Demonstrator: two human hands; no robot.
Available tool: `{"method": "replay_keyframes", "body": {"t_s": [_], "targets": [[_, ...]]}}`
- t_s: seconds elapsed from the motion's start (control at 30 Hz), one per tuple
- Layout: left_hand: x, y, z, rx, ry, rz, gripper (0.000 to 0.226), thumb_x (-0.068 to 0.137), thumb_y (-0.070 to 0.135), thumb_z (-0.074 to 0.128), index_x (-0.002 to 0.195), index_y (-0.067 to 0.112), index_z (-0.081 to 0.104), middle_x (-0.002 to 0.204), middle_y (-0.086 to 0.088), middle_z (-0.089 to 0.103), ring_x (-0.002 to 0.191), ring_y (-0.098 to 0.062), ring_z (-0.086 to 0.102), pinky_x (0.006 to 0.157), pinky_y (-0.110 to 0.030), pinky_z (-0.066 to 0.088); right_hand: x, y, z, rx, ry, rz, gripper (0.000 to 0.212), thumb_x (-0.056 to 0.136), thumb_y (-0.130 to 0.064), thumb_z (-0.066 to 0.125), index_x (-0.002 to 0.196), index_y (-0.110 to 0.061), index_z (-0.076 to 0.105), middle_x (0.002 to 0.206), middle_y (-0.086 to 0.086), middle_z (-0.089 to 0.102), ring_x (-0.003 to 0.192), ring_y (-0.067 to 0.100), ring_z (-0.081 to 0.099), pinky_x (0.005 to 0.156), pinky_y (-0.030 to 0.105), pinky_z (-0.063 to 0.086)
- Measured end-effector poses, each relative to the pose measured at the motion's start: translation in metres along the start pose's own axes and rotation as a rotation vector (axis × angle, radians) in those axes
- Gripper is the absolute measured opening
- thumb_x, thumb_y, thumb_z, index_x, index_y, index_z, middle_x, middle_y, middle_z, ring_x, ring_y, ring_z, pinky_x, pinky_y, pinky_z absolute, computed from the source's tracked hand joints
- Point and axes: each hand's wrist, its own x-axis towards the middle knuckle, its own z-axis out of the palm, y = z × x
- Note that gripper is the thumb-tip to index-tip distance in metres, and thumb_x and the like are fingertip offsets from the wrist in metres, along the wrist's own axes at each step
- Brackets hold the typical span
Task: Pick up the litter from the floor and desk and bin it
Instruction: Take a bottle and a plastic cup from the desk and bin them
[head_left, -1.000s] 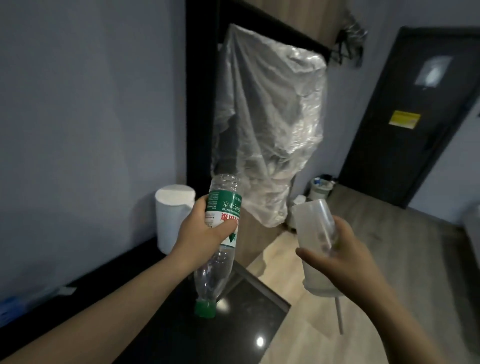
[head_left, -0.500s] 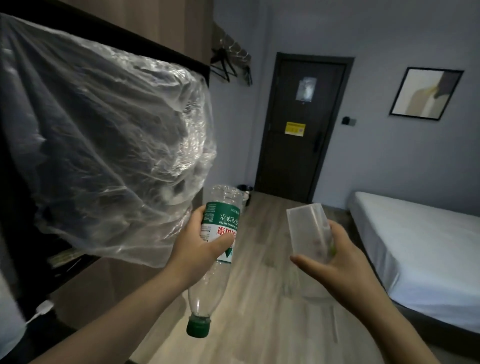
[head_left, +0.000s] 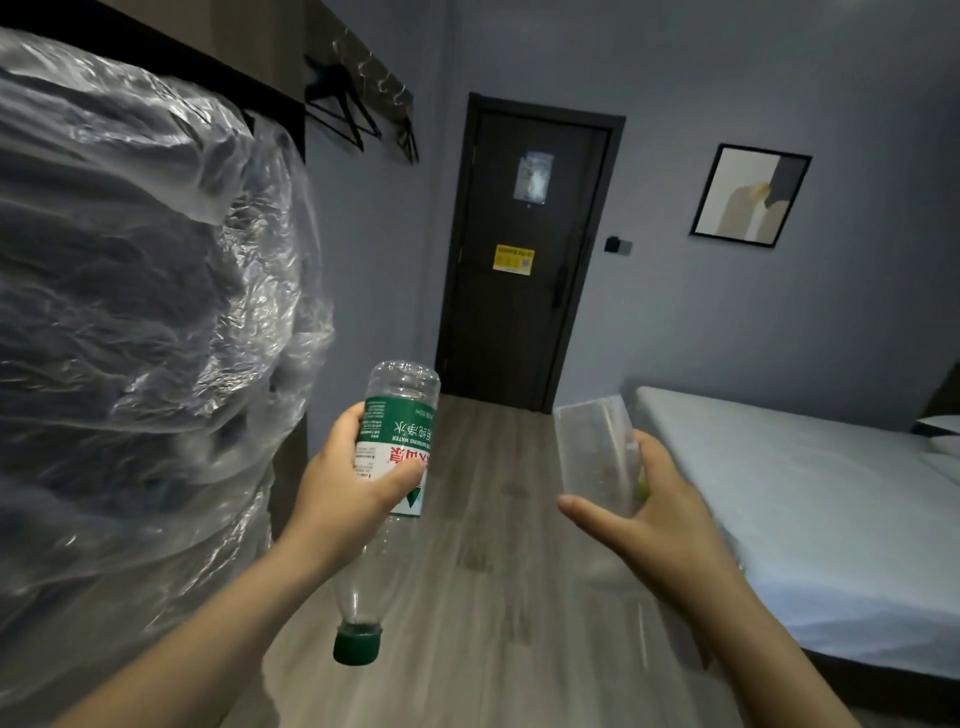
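My left hand grips an empty clear water bottle round its green and white label. The bottle is upside down, its green cap pointing at the floor. My right hand holds a clear plastic cup upright, fingers wrapped round its far side and thumb stretched toward the left. A straw hangs blurred below the cup. Both hands are raised in front of me over the wooden floor. No bin is in sight.
A large object wrapped in clear plastic sheeting fills the left. A dark door stands straight ahead at the end of the floor. A bed with a pale sheet lies on the right. Hangers hang at upper left.
The view has swung right, away from the black desk and white roll, toward the door and bed. Both hands keep their holds on the bottle and the cup.
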Motion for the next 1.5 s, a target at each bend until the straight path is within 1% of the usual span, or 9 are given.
{"method": "replay_keyframes", "body": {"t_s": [0.13, 0.2, 0.4, 0.7, 0.87, 1.1, 1.27, 1.4, 1.5], "targets": [[0.043, -0.022, 0.010, 0.025, 0.005, -0.020, 0.067, 0.056, 0.043, 0.065, 0.121, 0.036, 0.048, 0.091, 0.011, 0.066, 0.079, -0.008, 0.065, 0.061, -0.027, 0.049, 0.045, 0.013, 0.024, -0.026, -0.027, 0.017, 0.070, 0.072, -0.046, 0.078, 0.124, -0.045, 0.031, 0.102, -0.017, 0.053, 0.084, -0.008, 0.051, 0.051, 0.004, 0.042], [0.070, -0.032, 0.017, 0.042, 0.006, -0.034, 0.068, 0.056, 0.044, 0.065, 0.121, 0.035, 0.048, 0.091, 0.011, 0.066, 0.077, -0.006, 0.064, 0.059, -0.023, 0.046, 0.074, 0.025, 0.039, -0.016, -0.040, 0.023, 0.075, 0.071, -0.048, 0.078, 0.131, -0.042, 0.032, 0.106, -0.016, 0.054, 0.087, -0.005, 0.054, 0.055, 0.009, 0.042], [0.162, -0.053, 0.048, 0.103, 0.059, -0.029, 0.056, 0.075, 0.028, 0.075, 0.123, 0.034, 0.048, 0.090, 0.014, 0.063, 0.076, 0.001, 0.059, 0.057, -0.015, 0.038, 0.177, 0.070, 0.075, 0.035, -0.067, -0.001, 0.075, 0.071, -0.048, 0.077, 0.133, -0.040, 0.036, 0.112, -0.018, 0.057, 0.095, 0.001, 0.059, 0.064, 0.014, 0.046], [0.326, -0.054, 0.133, 0.171, 0.094, 0.041, 0.055, 0.079, 0.020, 0.071, 0.126, 0.032, 0.045, 0.092, 0.014, 0.061, 0.077, -0.004, 0.060, 0.057, -0.017, 0.041, 0.364, 0.130, 0.082, 0.095, -0.028, -0.063, 0.077, 0.074, -0.049, 0.074, 0.136, -0.041, 0.028, 0.111, -0.018, 0.052, 0.095, 0.002, 0.056, 0.066, 0.015, 0.044], [0.402, -0.070, 0.171, 0.188, 0.105, 0.015, 0.052, 0.079, 0.021, 0.069, 0.123, 0.035, 0.046, 0.091, 0.011, 0.062, 0.074, -0.003, 0.059, 0.051, -0.010, 0.042, 0.450, 0.163, 0.099, 0.139, -0.032, -0.075, 0.075, 0.076, -0.047, 0.073, 0.136, -0.041, 0.029, 0.105, -0.026, 0.051, 0.094, -0.001, 0.056, 0.071, 0.019, 0.047], [0.523, -0.108, 0.206, 0.189, 0.112, 0.010, 0.057, 0.081, 0.022, 0.069, 0.130, 0.033, 0.043, 0.095, 0.012, 0.061, 0.077, -0.003, 0.059, 0.054, -0.012, 0.038, 0.570, 0.202, 0.147, 0.140, -0.042, -0.079, 0.072, 0.077, -0.049, 0.071, 0.135, -0.037, 0.031, 0.107, -0.022, 0.052, 0.092, 0.002, 0.058, 0.069, 0.020, 0.049], [0.630, -0.139, 0.220, 0.152, 0.131, 0.011, 0.059, 0.081, 0.020, 0.069, 0.132, 0.032, 0.042, 0.095, 0.014, 0.061, 0.079, -0.002, 0.058, 0.058, -0.017, 0.039, 0.672, 0.213, 0.191, 0.143, -0.059, -0.081, 0.064, 0.078, -0.047, 0.071, 0.123, -0.049, 0.025, 0.098, -0.029, 0.047, 0.087, -0.002, 0.056, 0.065, 0.018, 0.046], [0.719, -0.161, 0.229, 0.134, 0.102, -0.005, 0.063, 0.079, 0.019, 0.071, 0.133, 0.030, 0.041, 0.094, 0.013, 0.061, 0.077, -0.006, 0.059, 0.058, -0.021, 0.041, 0.755, 0.216, 0.224, 0.135, -0.085, -0.067, 0.063, 0.078, -0.045, 0.071, 0.119, -0.049, 0.023, 0.099, -0.027, 0.049, 0.086, -0.003, 0.056, 0.064, 0.015, 0.045], [0.777, -0.179, 0.243, 0.107, 0.075, -0.020, 0.066, 0.071, 0.030, 0.073, 0.129, 0.033, 0.042, 0.092, 0.013, 0.062, 0.075, -0.005, 0.059, 0.057, -0.019, 0.040, 0.809, 0.228, 0.249, 0.143, -0.094, -0.054, 0.061, 0.078, -0.044, 0.072, 0.120, -0.048, 0.027, 0.101, -0.026, 0.052, 0.087, -0.001, 0.058, 0.066, 0.018, 0.048]]}}
